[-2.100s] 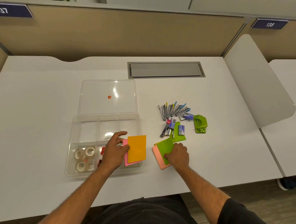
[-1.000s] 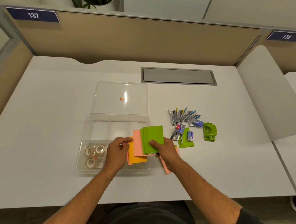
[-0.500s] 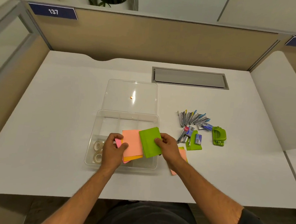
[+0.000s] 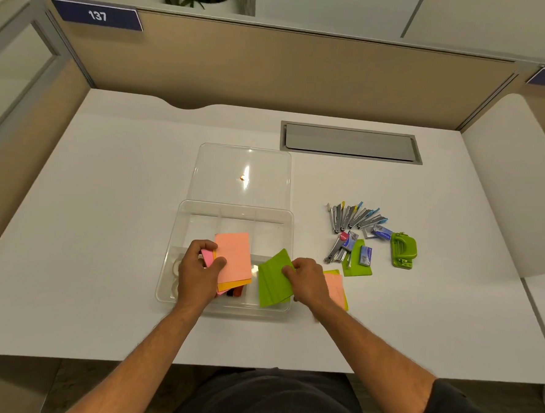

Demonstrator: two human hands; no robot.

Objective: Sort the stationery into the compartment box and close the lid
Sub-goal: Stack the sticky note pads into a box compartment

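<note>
Compartment box (image 4: 180,229), clear plastic, sits on the white desk (image 4: 106,196) under both hands; its open lid (image 4: 222,168) lies flat beyond them. Dividers hard to trace through the clear walls. Left hand (image 4: 200,270) over the box, thumb and fingers pinching a fanned stack of sticky pads (image 4: 233,259): salmon on top, orange edge below, a pink corner showing at the fingers. Right hand (image 4: 308,280) at the box's right end, fingers curled on a green pad (image 4: 273,281) that is tilted and bent, its lower edge over the front wall. Tape rolls (image 4: 177,266) left of the left hand, mostly hidden by it. Something red and dark below the stack, too covered to identify. More pads (image 4: 336,287) on the desk just right of the right hand, partly under the wrist. Farther right: a row of staplers (image 4: 353,216), small staple boxes (image 4: 365,255), one lying on another green pad (image 4: 355,269), and a green hole punch (image 4: 404,249)
</note>
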